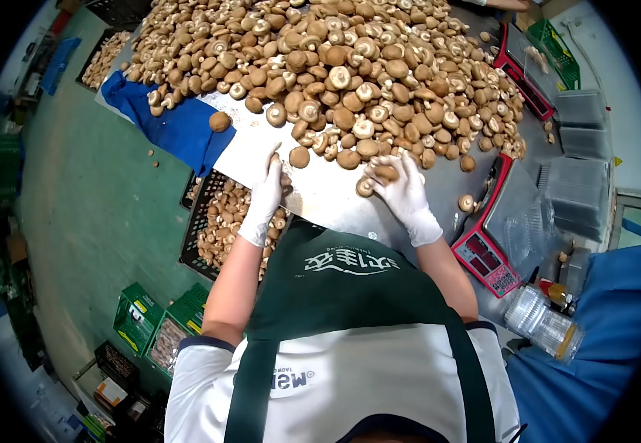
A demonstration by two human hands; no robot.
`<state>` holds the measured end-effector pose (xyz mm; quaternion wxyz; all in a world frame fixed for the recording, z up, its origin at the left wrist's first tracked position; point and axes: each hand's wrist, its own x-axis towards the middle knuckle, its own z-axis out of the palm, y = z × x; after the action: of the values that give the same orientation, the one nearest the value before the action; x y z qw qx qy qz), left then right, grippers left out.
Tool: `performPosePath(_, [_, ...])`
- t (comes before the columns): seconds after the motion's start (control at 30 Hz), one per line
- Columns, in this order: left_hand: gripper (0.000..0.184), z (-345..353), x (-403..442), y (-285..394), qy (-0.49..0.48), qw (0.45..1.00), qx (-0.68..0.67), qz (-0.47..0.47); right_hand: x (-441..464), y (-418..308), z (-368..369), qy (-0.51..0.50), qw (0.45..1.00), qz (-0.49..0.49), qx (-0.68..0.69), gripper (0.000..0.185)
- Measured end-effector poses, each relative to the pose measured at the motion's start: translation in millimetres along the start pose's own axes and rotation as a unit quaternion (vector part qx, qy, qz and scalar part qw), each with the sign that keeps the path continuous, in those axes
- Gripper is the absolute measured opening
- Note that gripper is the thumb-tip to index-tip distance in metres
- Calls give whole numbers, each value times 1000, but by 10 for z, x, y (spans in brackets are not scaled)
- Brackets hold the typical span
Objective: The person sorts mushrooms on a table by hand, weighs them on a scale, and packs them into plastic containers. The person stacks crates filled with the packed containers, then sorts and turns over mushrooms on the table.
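Observation:
My right hand, in a white glove, grips a brown shiitake mushroom between thumb and fingers. Just by the thumb, another mushroom lies on the table. My left hand, gloved too, is at the table's left edge beside the black crate. Its fingers are partly curled, and something brownish shows on their inner side, too small to make out. A large heap of shiitake mushrooms spreads in front of both hands; a single mushroom sits between them.
A black crate of mushrooms stands below the left edge. Red scales and stacked clear plastic trays are on the right. Blue cloth drapes over the far left corner. Green crates stand on the floor.

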<state>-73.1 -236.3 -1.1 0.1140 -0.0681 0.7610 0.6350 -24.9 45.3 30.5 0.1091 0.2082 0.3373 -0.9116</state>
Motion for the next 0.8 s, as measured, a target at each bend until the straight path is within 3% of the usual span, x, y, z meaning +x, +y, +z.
performPosePath(0.03, [34,-8,92,-31,26,994,77,67,-4,-40,-9,15,999,-26,-13,35])
performPosePath(0.07, [32,20,151,101,67,968,186,154,28,-62,-26,42,962,-93,-252,28])
performPosePath(0.1, [34,75,262,127,115,937,249,217,69,-70,-21,67,863,-157,-475,23])
performPosePath(0.2, [47,214,428,332,85,904,381,173,140,10,315,49,708,-245,-661,23])
performPosePath(0.23, [46,271,477,362,71,904,394,150,173,8,428,30,631,-203,-748,32])
performPosePath(0.33, [41,320,664,317,71,916,370,137,420,244,414,5,453,-246,-857,44])
performPosePath(0.37, [39,308,697,303,69,916,372,137,477,294,451,-2,407,-288,-867,31])
performPosePath(0.43, [37,262,734,245,60,935,327,126,502,331,461,-9,386,-247,-889,29])
performPosePath(0.53, [36,119,822,48,22,976,186,111,473,248,377,-33,416,-271,-868,27])
performPosePath(0.63, [33,2,695,194,-13,990,-110,-85,405,145,276,-40,522,-307,-795,30])
performPosePath(0.77, [28,-71,439,335,-36,926,-318,-200,251,119,328,-3,675,-360,-644,32])
performPosePath(0.8, [30,-60,391,294,-76,914,-354,-184,211,125,356,-5,702,-370,-609,30])
